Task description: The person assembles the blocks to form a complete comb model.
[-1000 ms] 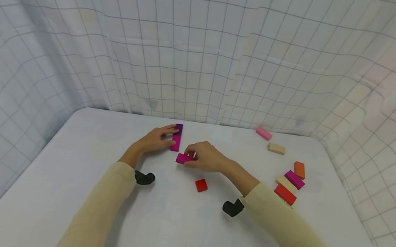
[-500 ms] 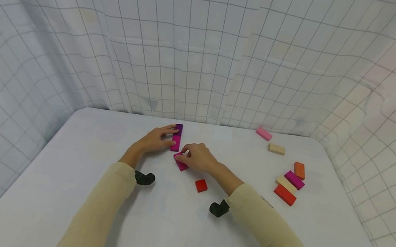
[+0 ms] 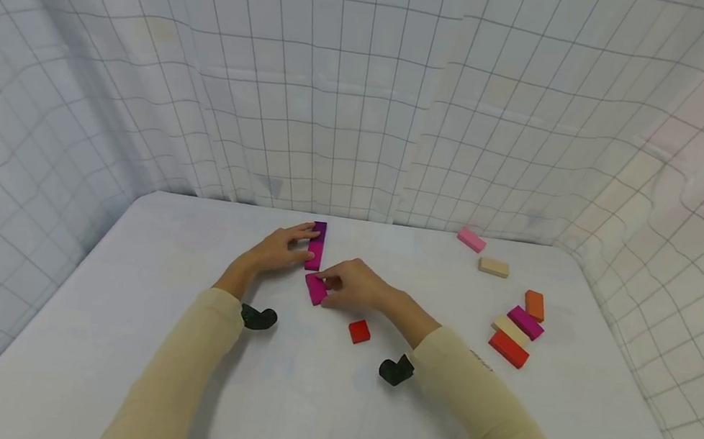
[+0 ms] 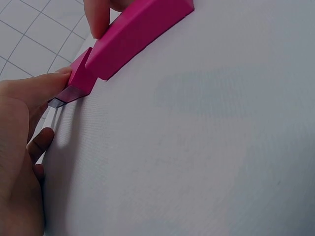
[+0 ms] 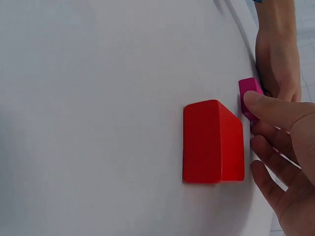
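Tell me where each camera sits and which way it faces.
Head: on the head, facing forward and down at the table; left hand, right hand and sleeves show.
Left wrist: on that wrist, facing the held magenta block; left hand and right fingertips show.
Right wrist: on that wrist, facing the central red block; both hands show.
Shared by both wrist views: that magenta block.

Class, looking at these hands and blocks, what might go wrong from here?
The magenta block pinched by the right fingers sits askew to the row; pushing it in could knock the row crooked. The red block lies near those fingers, so they might bump it.
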The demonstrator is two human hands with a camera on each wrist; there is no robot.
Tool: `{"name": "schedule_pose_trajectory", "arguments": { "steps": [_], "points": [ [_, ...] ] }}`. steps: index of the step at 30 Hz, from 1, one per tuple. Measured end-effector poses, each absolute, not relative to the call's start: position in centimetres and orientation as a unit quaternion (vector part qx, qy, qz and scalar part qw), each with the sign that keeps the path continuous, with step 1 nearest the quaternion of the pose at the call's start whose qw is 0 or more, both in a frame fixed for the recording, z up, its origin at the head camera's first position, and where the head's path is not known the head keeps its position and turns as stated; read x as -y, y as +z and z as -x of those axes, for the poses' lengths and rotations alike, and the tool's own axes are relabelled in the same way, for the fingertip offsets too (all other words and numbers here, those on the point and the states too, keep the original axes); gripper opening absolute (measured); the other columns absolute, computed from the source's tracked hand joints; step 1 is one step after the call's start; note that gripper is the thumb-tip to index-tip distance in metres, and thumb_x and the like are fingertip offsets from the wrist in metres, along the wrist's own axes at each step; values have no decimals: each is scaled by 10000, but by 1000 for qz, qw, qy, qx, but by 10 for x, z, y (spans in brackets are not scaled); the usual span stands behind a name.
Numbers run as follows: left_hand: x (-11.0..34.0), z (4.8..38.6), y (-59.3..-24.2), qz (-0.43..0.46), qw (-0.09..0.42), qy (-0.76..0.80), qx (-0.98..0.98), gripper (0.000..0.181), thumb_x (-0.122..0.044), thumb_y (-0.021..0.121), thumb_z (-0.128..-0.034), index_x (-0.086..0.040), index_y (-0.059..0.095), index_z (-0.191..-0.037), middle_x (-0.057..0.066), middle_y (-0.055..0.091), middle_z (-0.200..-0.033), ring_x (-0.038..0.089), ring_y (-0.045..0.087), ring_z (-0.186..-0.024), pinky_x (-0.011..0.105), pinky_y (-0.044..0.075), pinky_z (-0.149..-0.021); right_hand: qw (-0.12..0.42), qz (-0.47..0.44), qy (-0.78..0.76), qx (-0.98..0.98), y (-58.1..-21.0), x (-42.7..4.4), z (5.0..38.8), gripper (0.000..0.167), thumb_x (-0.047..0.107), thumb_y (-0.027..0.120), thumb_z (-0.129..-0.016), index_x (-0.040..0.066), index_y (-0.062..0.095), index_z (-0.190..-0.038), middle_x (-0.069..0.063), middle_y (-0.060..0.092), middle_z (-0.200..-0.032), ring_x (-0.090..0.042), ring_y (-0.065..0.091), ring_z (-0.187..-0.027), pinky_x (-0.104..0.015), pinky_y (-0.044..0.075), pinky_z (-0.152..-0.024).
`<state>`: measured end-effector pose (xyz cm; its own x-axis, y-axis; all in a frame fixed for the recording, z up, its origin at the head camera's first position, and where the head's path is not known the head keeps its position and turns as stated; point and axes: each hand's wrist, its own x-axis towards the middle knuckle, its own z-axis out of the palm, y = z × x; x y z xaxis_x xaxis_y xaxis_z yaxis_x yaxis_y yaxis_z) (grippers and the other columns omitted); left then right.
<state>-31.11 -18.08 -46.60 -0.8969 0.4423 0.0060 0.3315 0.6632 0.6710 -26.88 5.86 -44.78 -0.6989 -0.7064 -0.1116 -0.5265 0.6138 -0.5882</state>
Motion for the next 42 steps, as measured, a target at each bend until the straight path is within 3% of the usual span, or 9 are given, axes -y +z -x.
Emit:
{"name": "schedule_pose_trajectory", "arguments": {
  "steps": [12, 26, 42],
  "points": [
    [181, 310, -466, -210, 78, 347, -911, 591, -284, 645, -1014, -53, 489, -1535, 146, 301, -1664, 462, 250, -1500, 691, 180, -1171, 113, 294, -257, -914, -451, -38, 260, 550, 340, 849, -885, 85, 699, -1349, 72, 698, -956, -83, 608, -887, -201, 520, -788],
    [181, 312, -467, -216, 72, 343, -911, 582, -270, 649, -1016, -47, 493, -1531, 155, 308, -1660, 455, 249, -1504, 679, 183, -1176, 88, 275, -264, -920, -453, -34, 256, 421, 336, 848, -886, 105, 752, -1225, 80, 690, -901, -95, 598, -829, -220, 511, -731],
    [181, 314, -468, -224, 81, 339, -910, 579, -258, 642, -1028, -47, 476, -1541, 171, 293, -1661, 450, 262, -1501, 667, 198, -1178, 58, 268, -264, -924, -459, -31, 252, 457, 385, 847, -879, 118, 759, -1239, 101, 660, -834, -81, 580, -758, -211, 491, -680]
  ]
}}
